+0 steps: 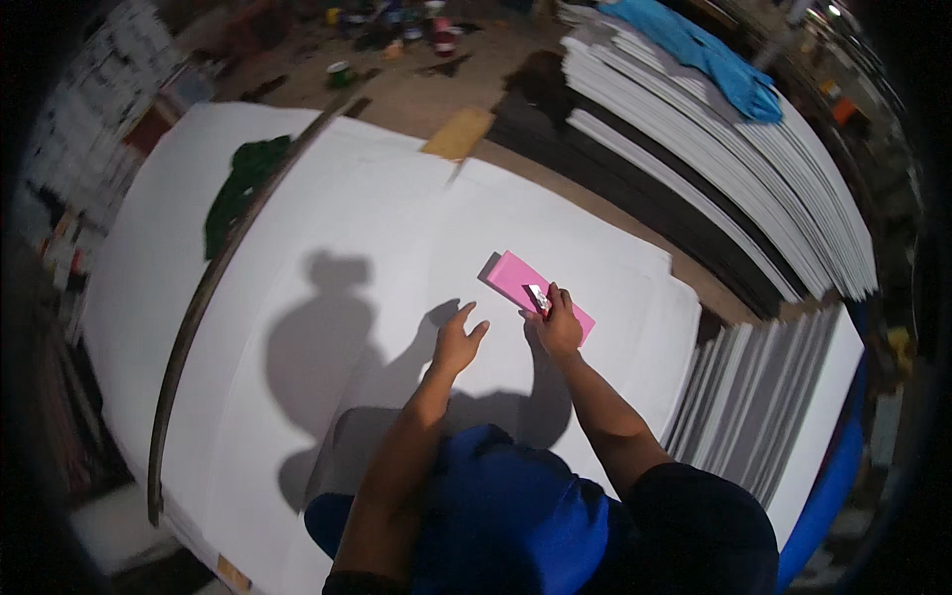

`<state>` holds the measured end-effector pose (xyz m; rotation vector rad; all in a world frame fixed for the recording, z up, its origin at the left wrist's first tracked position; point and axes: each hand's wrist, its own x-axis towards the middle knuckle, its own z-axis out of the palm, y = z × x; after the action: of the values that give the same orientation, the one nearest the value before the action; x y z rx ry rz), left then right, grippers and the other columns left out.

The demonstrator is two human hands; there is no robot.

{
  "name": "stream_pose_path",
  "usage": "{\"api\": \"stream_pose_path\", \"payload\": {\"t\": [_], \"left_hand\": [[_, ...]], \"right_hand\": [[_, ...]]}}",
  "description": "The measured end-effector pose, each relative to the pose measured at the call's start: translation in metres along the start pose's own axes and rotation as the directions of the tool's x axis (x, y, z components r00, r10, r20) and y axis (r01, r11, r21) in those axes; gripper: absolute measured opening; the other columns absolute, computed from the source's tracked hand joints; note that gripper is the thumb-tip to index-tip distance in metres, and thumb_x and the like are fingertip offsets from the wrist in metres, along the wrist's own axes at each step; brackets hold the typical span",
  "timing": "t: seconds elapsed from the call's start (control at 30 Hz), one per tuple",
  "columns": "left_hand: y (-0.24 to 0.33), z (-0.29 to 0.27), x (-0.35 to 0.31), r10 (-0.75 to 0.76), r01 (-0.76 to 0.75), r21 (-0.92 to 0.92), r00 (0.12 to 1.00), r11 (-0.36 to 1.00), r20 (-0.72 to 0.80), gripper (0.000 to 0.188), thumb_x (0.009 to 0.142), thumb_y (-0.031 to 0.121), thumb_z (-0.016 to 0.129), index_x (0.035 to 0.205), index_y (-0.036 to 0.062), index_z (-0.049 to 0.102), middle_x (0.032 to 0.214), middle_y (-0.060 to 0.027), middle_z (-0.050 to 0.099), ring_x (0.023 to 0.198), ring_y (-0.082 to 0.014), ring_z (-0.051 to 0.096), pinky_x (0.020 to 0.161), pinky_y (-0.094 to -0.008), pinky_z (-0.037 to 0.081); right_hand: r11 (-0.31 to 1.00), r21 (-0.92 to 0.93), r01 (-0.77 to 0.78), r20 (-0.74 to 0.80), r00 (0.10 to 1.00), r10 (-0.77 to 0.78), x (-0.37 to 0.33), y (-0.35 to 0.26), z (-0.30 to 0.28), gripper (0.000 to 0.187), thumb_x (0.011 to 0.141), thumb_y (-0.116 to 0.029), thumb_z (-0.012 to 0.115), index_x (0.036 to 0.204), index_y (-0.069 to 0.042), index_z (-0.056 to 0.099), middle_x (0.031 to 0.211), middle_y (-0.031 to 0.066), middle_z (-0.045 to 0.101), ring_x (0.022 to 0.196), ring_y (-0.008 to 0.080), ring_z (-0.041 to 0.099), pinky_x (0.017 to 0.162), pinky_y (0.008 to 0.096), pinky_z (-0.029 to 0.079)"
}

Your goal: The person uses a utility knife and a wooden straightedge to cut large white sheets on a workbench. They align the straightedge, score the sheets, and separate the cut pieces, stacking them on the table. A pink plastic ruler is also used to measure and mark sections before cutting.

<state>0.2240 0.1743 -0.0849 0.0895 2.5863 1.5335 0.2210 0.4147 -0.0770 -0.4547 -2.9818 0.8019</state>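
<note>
A long pink block [518, 279] lies slantwise on a large white sheet [595, 260]. My right hand [559, 325] is over its near half, fingers closed round a small hand tool [537, 297] with a flat silvery end and a red part. The tool's end sits on or just above the block's face; its exact kind is hard to make out. To the left, my left hand [458, 342] hovers over the sheet with thumb and fingers apart, holding nothing, its shadow beside it.
A long dark strip [213, 273] curves across the sheet's left side, near a dark green cloth [241, 178]. Stacked boards [684, 129] with a blue cloth [699, 50] on top stand at far right. More upright boards [759, 397] are at near right. A tan piece [458, 134] touches the far edge.
</note>
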Motion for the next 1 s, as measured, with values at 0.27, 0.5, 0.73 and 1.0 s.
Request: {"api": "stream_pose_path", "payload": {"t": [0.27, 0.5, 0.73, 1.0], "left_hand": [[-0.035, -0.143, -0.040, -0.179, 0.025, -0.335, 0.881, 0.942, -0.438, 0.053, 0.102, 0.024, 0.071, 0.146, -0.0001, 0.055, 0.119, -0.0187, 0.071, 0.106, -0.0259, 0.072, 0.089, -0.0382, 0.060], [-0.070, -0.259, -0.196, -0.491, 0.008, -0.625, 0.626, 0.780, -0.605, 0.030, 0.104, 0.016, 0.066, 0.125, -0.0046, 0.067, 0.102, -0.0120, 0.072, 0.088, -0.0200, 0.073, 0.079, -0.0350, 0.065], [-0.061, -0.286, -0.379, -0.589, -0.435, -0.643, 0.271, 0.631, -0.761, 0.051, 0.101, 0.017, 0.071, 0.142, -0.0015, 0.047, 0.115, -0.0191, 0.069, 0.096, -0.0280, 0.074, 0.083, -0.0433, 0.066], [-0.046, -0.288, -0.514, -0.661, -0.442, -0.526, -0.241, 0.726, -0.711, 0.049, 0.096, 0.019, 0.074, 0.139, 0.0040, 0.056, 0.111, -0.0183, 0.073, 0.090, -0.0249, 0.074, 0.071, -0.0376, 0.063]], "right_hand": [[0.811, 0.230, 0.538, 0.185, 0.794, -0.579, -0.049, -0.144, 0.042, 0.089, 0.085, -0.041, 0.082, 0.161, -0.022, 0.039, 0.158, 0.0136, 0.047, 0.122, 0.0379, 0.067, 0.090, 0.0483, 0.061], [0.559, 0.393, 0.730, 0.089, 0.575, -0.814, -0.110, -0.269, 0.039, 0.090, 0.082, -0.058, 0.082, 0.156, -0.021, 0.048, 0.157, 0.0200, 0.048, 0.122, 0.0360, 0.068, 0.088, 0.0468, 0.062], [0.509, 0.425, 0.748, 0.195, 0.474, -0.859, -0.216, -0.414, 0.056, 0.086, 0.078, -0.053, 0.088, 0.144, -0.006, 0.058, 0.133, 0.0203, 0.062, 0.110, 0.0360, 0.071, 0.091, 0.0445, 0.059], [0.189, 0.492, 0.850, 0.261, 0.063, -0.963, -0.371, -0.529, 0.084, 0.090, 0.076, -0.049, 0.090, 0.145, -0.002, 0.055, 0.129, 0.0187, 0.062, 0.114, 0.0385, 0.068, 0.093, 0.0492, 0.057]]}}
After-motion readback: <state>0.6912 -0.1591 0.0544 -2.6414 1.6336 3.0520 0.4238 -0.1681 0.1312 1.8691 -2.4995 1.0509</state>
